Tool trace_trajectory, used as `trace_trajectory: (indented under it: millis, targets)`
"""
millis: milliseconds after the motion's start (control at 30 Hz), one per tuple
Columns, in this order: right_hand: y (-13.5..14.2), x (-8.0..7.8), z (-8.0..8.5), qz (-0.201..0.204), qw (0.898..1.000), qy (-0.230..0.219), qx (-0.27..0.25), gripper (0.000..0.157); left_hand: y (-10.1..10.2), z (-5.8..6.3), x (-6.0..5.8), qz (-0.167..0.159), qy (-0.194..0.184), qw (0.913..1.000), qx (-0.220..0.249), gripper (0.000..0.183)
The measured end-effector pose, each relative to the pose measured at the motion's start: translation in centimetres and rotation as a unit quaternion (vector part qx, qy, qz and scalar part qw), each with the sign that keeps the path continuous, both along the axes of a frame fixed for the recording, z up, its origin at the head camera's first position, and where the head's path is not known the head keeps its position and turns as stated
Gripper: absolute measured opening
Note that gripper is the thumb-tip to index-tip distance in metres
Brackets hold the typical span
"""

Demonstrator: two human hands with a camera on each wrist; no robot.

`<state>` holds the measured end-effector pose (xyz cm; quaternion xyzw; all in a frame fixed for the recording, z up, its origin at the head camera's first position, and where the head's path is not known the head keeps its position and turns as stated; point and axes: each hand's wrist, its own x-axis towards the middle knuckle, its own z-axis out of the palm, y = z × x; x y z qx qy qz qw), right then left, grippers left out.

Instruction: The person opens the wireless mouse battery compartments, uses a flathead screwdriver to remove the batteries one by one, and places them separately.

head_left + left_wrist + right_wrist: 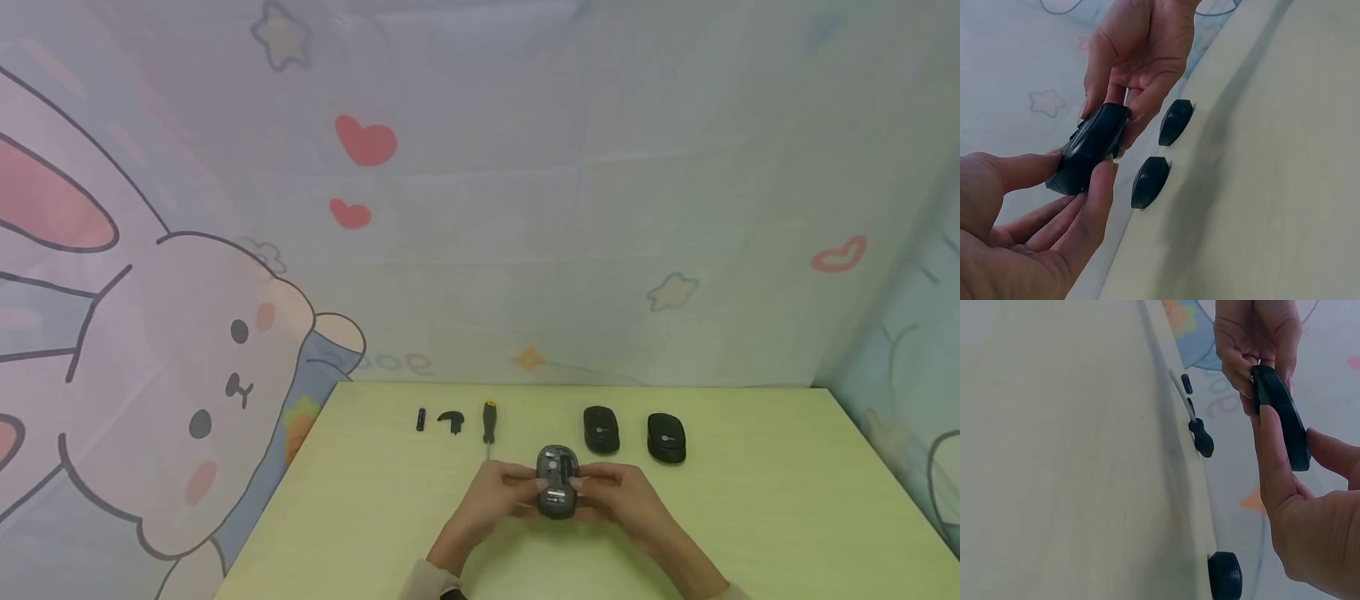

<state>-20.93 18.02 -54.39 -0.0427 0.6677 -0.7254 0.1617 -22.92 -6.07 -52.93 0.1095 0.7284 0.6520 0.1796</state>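
A black computer mouse (pixel 557 504) is held between both hands above the near part of the table, its underside turned up in the head view. A label and an uncovered battery slot show on that underside. My left hand (pixel 491 493) pinches one side of the mouse, thumb on top and fingers beneath. On the opposite side my right hand (pixel 618 497) grips it the same way. Seen from the left wrist, the mouse (pixel 1088 147) is tilted, with fingertips on both its ends. The right wrist view shows the mouse (pixel 1282 415) edge-on between the two hands.
Farther back on the pale table (pixel 360 517) lie a battery (pixel 421 419), a black curved cover (pixel 452 421) and a screwdriver (pixel 490 421). Two more black mice, one nearer the middle (pixel 602 430) and one farther right (pixel 667 438), rest there too. A printed cloth (pixel 487 275) hangs behind.
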Motion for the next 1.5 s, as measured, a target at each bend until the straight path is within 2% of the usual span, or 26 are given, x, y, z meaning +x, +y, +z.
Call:
trace_trajectory:
  millis: [167, 333, 467, 800, 967, 1167, 1333, 1500]
  targets:
    - [-0.3, -1.2, 0.4, -0.011, 1.000, 0.022, 0.009, 0.056, -0.3, 0.4, -1.7, 0.000, 0.008, 1.0000, 0.004, 0.031]
    - [-1.2, -2.4, 0.3, -0.025, 0.999, 0.037, 0.013, 0.054, -0.8, 0.3, -3.2, 0.021, 0.010, 0.9997, -0.009, 0.032]
    - [-1.8, -3.3, 0.3, -0.046, 0.998, 0.040, 0.016, 0.050, -0.9, 0.3, -4.2, 0.035, 0.012, 0.9991, -0.019, 0.034]
    - [-3.0, -5.9, 0.3, -0.108, 0.993, 0.038, 0.028, 0.042, -1.1, 0.7, -6.7, 0.039, 0.002, 0.9984, -0.041, 0.032]
    - [-3.6, -7.2, -0.1, -0.123, 0.990, 0.046, 0.046, 0.039, -1.4, 0.3, -8.0, 0.040, -0.005, 0.9983, -0.042, 0.032]
    - [-4.5, -8.3, -0.3, -0.141, 0.987, 0.038, 0.073, 0.036, -1.6, -0.3, -9.6, 0.038, -0.016, 0.9969, -0.068, 0.033]
    - [-4.8, -9.5, -0.9, -0.159, 0.980, 0.042, 0.108, 0.035, -1.2, -0.7, -10.4, 0.055, -0.035, 0.9954, -0.071, 0.033]
    - [-5.1, -10.3, -1.3, -0.174, 0.977, 0.029, 0.120, 0.033, -0.8, -0.9, -10.6, 0.076, -0.029, 0.9932, -0.083, 0.034]
